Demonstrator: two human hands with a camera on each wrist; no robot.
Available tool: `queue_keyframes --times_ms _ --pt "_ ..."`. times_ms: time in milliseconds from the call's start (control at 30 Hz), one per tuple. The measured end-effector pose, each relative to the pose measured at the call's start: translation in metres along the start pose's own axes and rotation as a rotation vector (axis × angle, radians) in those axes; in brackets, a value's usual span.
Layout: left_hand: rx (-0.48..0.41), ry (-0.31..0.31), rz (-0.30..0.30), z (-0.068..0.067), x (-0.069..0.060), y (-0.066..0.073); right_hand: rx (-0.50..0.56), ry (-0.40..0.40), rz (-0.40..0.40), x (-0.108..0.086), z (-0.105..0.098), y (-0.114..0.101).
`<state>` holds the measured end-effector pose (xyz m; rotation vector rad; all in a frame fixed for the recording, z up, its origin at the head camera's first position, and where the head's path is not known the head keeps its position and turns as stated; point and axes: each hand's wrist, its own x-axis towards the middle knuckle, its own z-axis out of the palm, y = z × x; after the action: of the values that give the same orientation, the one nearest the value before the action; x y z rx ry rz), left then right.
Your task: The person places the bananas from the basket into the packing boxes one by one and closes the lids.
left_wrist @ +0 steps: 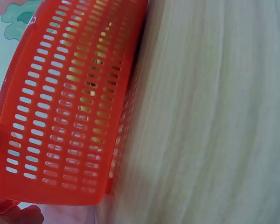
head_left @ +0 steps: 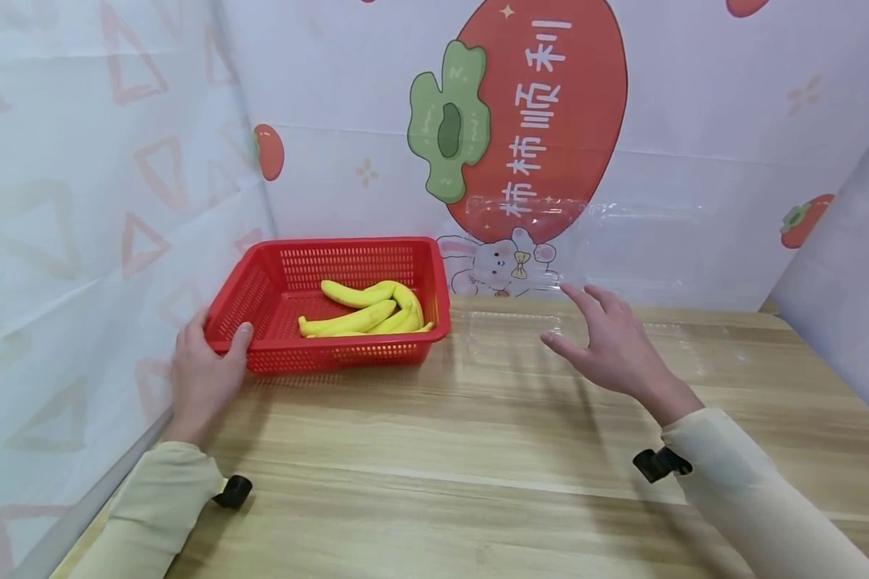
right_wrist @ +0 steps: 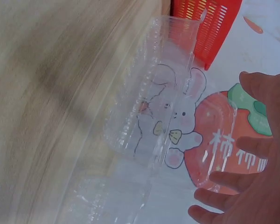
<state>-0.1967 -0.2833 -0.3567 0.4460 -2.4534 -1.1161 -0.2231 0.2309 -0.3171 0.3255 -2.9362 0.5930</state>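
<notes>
Bananas (head_left: 355, 320) partly behind basket wall (head_left: 340, 355)

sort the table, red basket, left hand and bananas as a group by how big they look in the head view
1. Table
2. Red basket
3. Left hand and bananas, unranked: they look close in size, and the hand seems nearer the camera.

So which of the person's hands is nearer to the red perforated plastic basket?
The left. The left hand grips the red perforated plastic basket at its near left corner; the right hand is off to its right, apart from it.
</notes>
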Motion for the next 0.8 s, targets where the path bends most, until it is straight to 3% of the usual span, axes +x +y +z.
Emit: queue_keyframes --times_ms 133,267,800 --pt "-0.118 -0.026 -0.095 0.0 0.0 -0.001 0.002 0.001 -0.002 -0.001 0.003 -0.001" --pt "-0.18 -0.041 -0.162 -0.001 0.0 -0.003 0.011 -0.006 -0.003 -0.003 0.006 0.0" --pt "-0.206 -0.004 -0.148 0.004 0.0 -0.003 0.069 0.001 -0.001 -0.005 0.014 0.003"
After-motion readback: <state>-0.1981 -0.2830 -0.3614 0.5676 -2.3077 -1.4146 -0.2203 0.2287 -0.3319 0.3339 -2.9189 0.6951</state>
